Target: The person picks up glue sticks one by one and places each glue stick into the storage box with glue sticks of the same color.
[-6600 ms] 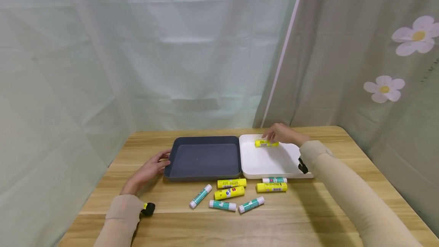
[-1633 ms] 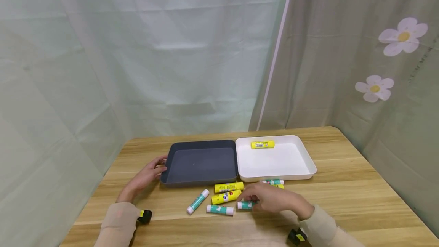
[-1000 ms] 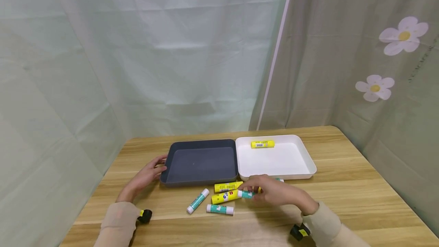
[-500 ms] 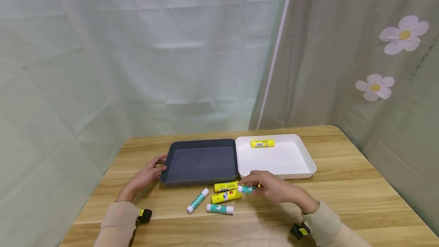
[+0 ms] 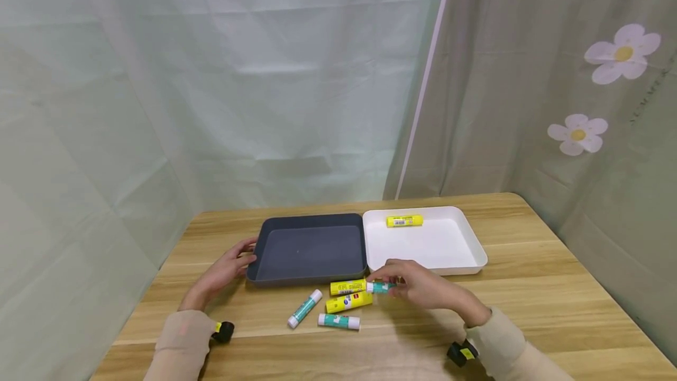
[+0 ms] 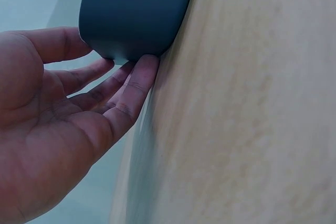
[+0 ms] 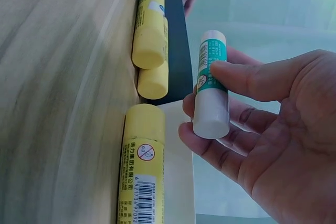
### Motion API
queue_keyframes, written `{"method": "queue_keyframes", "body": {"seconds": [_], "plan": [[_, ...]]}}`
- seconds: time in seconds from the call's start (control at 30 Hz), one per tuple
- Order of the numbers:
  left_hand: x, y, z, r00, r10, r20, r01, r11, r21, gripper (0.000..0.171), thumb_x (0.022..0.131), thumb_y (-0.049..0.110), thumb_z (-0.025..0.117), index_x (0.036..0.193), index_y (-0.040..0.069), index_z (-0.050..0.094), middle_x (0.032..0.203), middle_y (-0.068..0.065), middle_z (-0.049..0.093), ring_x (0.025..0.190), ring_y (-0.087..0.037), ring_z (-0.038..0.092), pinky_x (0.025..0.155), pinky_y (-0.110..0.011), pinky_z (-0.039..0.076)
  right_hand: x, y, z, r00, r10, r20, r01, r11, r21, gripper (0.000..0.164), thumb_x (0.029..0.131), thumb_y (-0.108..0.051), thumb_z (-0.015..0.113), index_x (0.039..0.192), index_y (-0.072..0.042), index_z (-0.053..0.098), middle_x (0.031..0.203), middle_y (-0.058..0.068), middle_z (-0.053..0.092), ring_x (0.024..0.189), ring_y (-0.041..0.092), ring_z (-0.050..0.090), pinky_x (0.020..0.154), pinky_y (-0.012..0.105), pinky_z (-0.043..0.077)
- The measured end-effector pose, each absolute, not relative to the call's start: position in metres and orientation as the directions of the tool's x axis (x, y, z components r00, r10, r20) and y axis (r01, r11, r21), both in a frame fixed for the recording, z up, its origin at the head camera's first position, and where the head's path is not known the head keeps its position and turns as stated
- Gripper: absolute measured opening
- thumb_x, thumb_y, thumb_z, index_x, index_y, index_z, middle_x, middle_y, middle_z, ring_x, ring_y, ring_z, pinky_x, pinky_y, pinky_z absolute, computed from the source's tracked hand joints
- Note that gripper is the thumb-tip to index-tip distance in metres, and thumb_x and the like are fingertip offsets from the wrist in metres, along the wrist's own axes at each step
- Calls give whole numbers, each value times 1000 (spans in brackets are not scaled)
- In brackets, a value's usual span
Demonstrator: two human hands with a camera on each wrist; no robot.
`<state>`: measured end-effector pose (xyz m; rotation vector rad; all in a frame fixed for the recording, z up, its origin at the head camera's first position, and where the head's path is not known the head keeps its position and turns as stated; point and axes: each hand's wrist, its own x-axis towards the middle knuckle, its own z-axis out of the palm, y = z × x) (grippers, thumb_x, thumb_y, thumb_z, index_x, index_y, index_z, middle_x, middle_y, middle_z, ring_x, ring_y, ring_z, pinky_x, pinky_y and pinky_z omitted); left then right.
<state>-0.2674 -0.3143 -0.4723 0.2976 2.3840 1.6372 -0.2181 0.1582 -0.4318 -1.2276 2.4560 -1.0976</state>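
My right hand (image 5: 415, 284) pinches a green-and-white glue stick (image 7: 214, 61) between thumb and fingers, held up off the table just in front of the trays. My left hand (image 5: 227, 269) touches the outer left end of the dark grey tray (image 6: 134, 17) with its fingertips, fingers fairly straight. Two yellow glue sticks (image 5: 349, 302) lie side by side in front of that tray. Nearby on the table are two more green-and-white glue sticks (image 5: 305, 309). Another yellow glue stick (image 7: 143, 166) appears below the right hand in the right wrist view; in the head view the hand mostly hides it.
The white tray (image 5: 465, 257) stands against the right side of the dark tray, with one yellow glue stick (image 5: 404, 221) lying near its back wall. Both trays sit on the wooden table (image 5: 555, 287). Curtains (image 5: 296, 104) hang behind and beside the table.
Earlier my right hand was over the white tray with a yellow glue stick, which now lies there. Since then it has gripped a green-and-white glue stick and lifted it. The left hand keeps its place.
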Motion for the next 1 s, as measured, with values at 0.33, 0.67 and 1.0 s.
{"method": "queue_keyframes", "body": {"seconds": [0.33, 0.67, 1.0], "plan": [[-266, -313, -469, -952, 297, -81, 36, 367, 930, 60, 110, 8, 48, 162, -6, 20, 156, -36, 28, 139, -52, 40, 108, -56, 45, -230, 156, -416, -635, -745, 203, -654, 380, -654, 42, 96, 7, 67, 132, -13, 72, 105, -4, 66, 88, 8, 57, 77, 30, 53], [-267, -314, -470, -952, 293, -85, 30, 367, 930, 60, 110, 8, 48, 162, -6, 20, 156, -37, 27, 139, -52, 40, 105, -51, 48, -247, 147, -397, -677, -719, 155, -604, 423, -675, 42, 98, 5, 66, 135, -15, 70, 106, -3, 66, 89, 15, 56, 80, 31, 51], [-267, -317, -470, -953, 291, -81, 31, 363, 931, 60, 110, 8, 48, 162, -6, 20, 155, -37, 27, 137, -51, 42, 99, -43, 52, -266, 140, -393, -687, -710, 158, -590, 417, -691, 40, 99, 2, 67, 134, -16, 71, 112, -3, 67, 100, 16, 60, 86, 36, 53]]}}
